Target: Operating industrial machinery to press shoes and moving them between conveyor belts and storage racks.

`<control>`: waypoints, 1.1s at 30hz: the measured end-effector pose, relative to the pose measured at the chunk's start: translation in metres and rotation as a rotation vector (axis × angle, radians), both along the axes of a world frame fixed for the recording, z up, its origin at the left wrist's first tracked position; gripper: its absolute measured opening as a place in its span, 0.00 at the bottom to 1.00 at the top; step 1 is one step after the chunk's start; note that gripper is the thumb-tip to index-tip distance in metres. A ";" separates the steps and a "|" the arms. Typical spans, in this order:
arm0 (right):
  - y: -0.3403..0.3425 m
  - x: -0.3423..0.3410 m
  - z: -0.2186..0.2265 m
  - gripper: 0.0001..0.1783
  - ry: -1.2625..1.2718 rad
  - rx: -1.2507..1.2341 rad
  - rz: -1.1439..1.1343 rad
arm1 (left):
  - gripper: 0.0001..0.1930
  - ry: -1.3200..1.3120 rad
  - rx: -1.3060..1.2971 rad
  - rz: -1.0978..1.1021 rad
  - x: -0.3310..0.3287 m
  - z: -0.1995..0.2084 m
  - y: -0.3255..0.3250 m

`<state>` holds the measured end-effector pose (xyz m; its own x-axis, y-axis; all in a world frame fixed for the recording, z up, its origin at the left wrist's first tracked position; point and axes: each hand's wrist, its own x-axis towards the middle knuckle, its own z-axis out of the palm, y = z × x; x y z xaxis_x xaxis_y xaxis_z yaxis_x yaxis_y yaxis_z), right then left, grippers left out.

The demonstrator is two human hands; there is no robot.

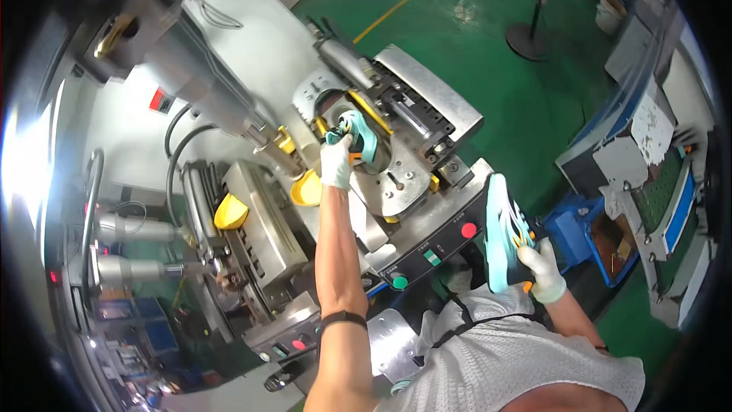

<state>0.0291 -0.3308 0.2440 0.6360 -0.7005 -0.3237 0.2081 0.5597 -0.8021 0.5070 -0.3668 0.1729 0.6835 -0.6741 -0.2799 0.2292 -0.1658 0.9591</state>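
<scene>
My left hand (335, 163), in a white glove, reaches into the machine's shoe station. Its fingers are closed at the dark end of a teal shoe (364, 136), which sits between yellow pads and a curved metal plate (400, 185). Off to the right of the machine, my right hand (543, 268), also gloved, grips a second teal shoe (499, 236) with white and black parts and a little orange. That shoe is held up lengthwise with its teal sole side showing; part of its upper is hidden by the hand.
On the machine's front panel are a red button (468, 230) and a green button (399, 282). A grey press column (202, 69) slants in from the upper left, near a yellow pad (307, 188). To the right stand a blue bin (568, 233) and a rack (663, 206).
</scene>
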 end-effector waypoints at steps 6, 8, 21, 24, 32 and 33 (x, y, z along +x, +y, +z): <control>-0.073 0.134 0.019 0.27 0.093 -0.283 0.248 | 0.23 0.129 -0.391 0.116 -0.140 0.084 0.164; -0.106 0.210 0.045 0.27 0.165 -0.293 0.481 | 0.24 0.095 -0.316 0.148 -0.175 0.080 0.241; -0.146 0.465 -0.131 0.30 0.832 -1.189 0.284 | 0.27 -0.105 0.719 1.200 -0.431 -0.135 0.531; -0.167 0.455 -0.124 0.35 0.901 -1.133 0.453 | 0.31 -1.082 1.432 0.625 -0.457 -0.223 0.550; 0.026 0.308 -0.053 0.41 0.067 -1.441 0.398 | 0.33 -0.400 0.943 1.125 -0.404 -0.219 0.497; 0.086 0.264 -0.021 0.41 -0.104 -1.194 0.553 | 0.33 -0.293 0.895 1.152 -0.423 -0.209 0.504</control>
<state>0.2929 -0.2448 0.2232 0.9128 -0.1611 0.3752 0.2719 -0.4458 -0.8528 0.0837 0.1377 -0.0359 0.8121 0.5804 -0.0607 0.4624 -0.5766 0.6735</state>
